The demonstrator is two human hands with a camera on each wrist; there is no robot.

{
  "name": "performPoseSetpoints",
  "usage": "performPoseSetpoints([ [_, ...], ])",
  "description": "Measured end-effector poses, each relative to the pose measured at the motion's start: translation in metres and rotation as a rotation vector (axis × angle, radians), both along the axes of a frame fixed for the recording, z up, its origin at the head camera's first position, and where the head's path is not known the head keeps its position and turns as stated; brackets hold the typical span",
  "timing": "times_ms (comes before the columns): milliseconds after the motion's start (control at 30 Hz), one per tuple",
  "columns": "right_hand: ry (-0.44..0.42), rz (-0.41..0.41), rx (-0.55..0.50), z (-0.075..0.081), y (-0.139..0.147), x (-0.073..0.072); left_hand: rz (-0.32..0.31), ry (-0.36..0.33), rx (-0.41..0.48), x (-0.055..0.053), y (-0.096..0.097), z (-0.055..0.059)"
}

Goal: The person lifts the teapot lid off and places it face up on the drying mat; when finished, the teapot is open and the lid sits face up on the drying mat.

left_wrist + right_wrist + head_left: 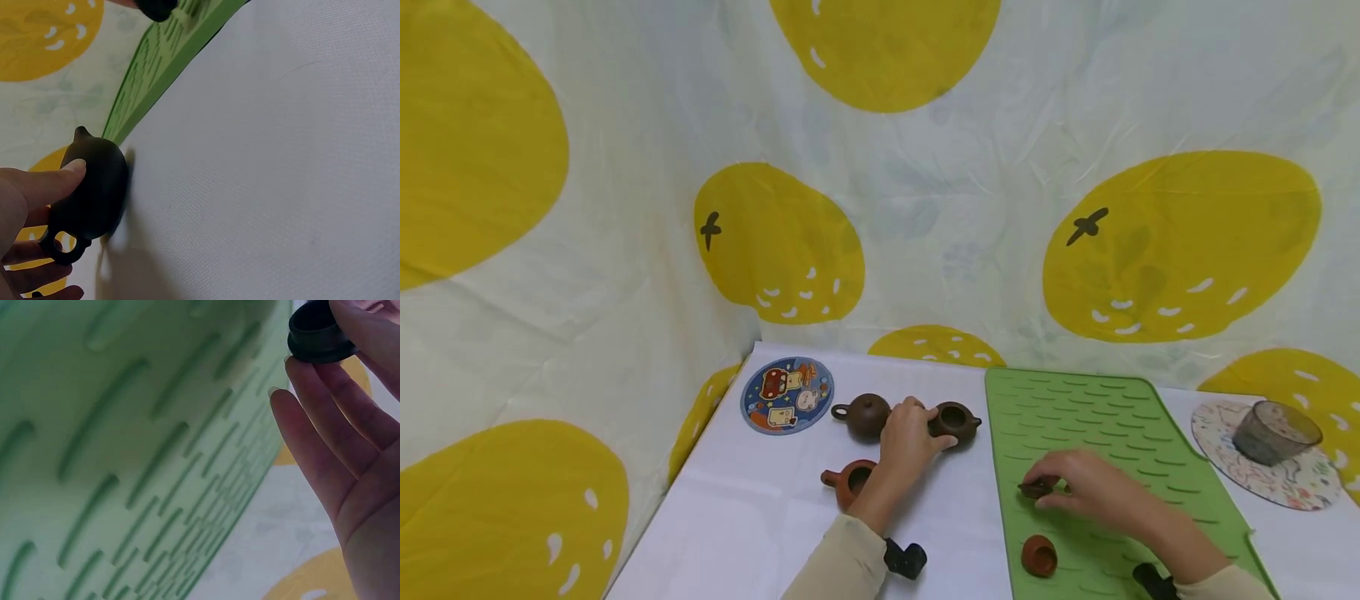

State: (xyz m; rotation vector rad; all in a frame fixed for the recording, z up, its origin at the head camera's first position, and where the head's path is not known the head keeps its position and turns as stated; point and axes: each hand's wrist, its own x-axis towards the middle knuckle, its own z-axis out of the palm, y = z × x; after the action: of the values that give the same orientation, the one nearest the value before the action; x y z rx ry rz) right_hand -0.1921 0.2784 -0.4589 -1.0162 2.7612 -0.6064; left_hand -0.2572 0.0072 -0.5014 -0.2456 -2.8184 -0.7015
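Far left, blue coaster (787,396) on bench (722,533). Next, brown pot (865,418), lidded, right side lost behind left hand (906,442). Nearer, red pot (842,492), open, partly covered by forearm (880,493). That hand's gripping dark pot (966,432) on bench; handle (67,257) plain only at left wrist. Right hand (1090,487) over green mat (1075,400), pinching dark lid (319,350); touching mat or not, can't tell. Below, red piece (1037,567), kind unclear. Far right, cup (1273,433) on floral coaster (1292,486).

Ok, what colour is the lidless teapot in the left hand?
The teapot is dark brown; the head view shows it best.
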Motion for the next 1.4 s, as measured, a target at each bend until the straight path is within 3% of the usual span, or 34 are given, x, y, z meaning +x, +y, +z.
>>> performPoseSetpoints([
  [200, -0.059, -0.001, -0.017, -0.013, -0.001, 0.002, -0.014, -0.004, 0.000, 0.001, -0.001, -0.002],
  [400, -0.110, -0.068, -0.047, -0.014, 0.003, 0.000, -0.007, -0.001, -0.007, 0.000, 0.001, -0.003],
  [667, -0.011, -0.098, -0.022, -0.013, 0.003, -0.004, -0.011, 0.014, 0.002, 0.002, 0.000, -0.003],
  [867, 0.176, -0.124, 0.120, -0.018, -0.004, 0.000, -0.010, 0.019, -0.002, 0.002, -0.001, -0.003],
  [1033, 0.271, -0.143, 0.203, -0.021, -0.009, 0.003, -0.008, 0.025, 0.000, 0.000, -0.001, -0.004],
  [1400, 0.480, -0.077, 0.181, -0.031, -0.014, 0.006, -0.007, 0.025, -0.005, 0.001, -0.001, -0.004],
])
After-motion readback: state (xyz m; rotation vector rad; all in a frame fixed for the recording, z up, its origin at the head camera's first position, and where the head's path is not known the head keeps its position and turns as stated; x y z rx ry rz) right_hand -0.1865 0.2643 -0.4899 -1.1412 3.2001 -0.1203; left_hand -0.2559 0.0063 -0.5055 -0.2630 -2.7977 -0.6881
